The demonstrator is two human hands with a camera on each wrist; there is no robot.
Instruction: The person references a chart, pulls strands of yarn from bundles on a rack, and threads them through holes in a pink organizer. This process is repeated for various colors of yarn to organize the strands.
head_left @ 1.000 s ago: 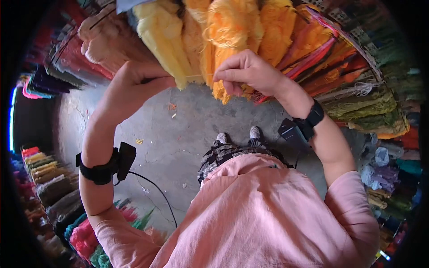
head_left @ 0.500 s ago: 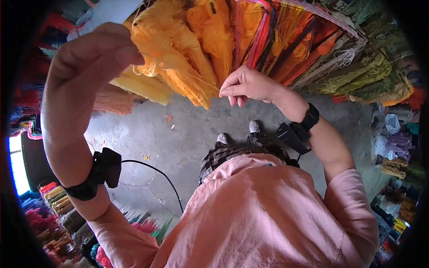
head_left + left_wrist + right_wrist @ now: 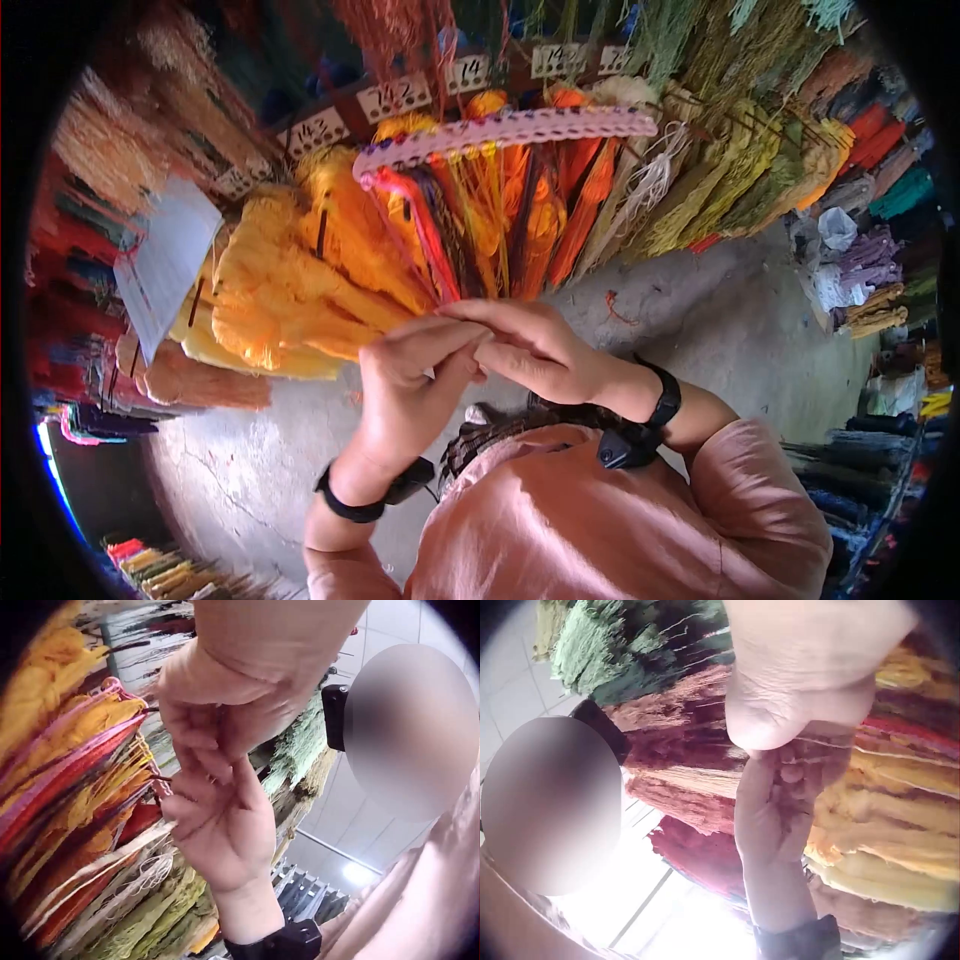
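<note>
In the head view my left hand (image 3: pixel 405 375) and right hand (image 3: pixel 545 350) meet fingertip to fingertip in front of my chest. Both have thumb and fingers pinched together on a thin thread, mostly hidden among the fingers. A fine pale thread (image 3: pixel 877 748) runs out beside the fingers in the right wrist view. Just beyond the hands hang red-pink strands (image 3: pixel 425 220), tied to a pink perforated strip (image 3: pixel 500 135) that lies across the orange yarn. A fluffy yellow-orange skein (image 3: pixel 275 280) hangs to the left of the hands.
Numbered labels (image 3: pixel 470 73) line the rack above the skeins. A white sheet (image 3: pixel 170 260) hangs at the left. Olive-green skeins (image 3: pixel 720 190) and a loose white bundle (image 3: pixel 650 175) hang to the right. Below is the grey concrete floor (image 3: pixel 230 470); plastic-wrapped yarn (image 3: pixel 840 230) sits far right.
The hands first held a thread stretched between them; the left swung up and left, then came back to meet the right. The view has shifted, bringing the labels and whole pink strip into sight.
</note>
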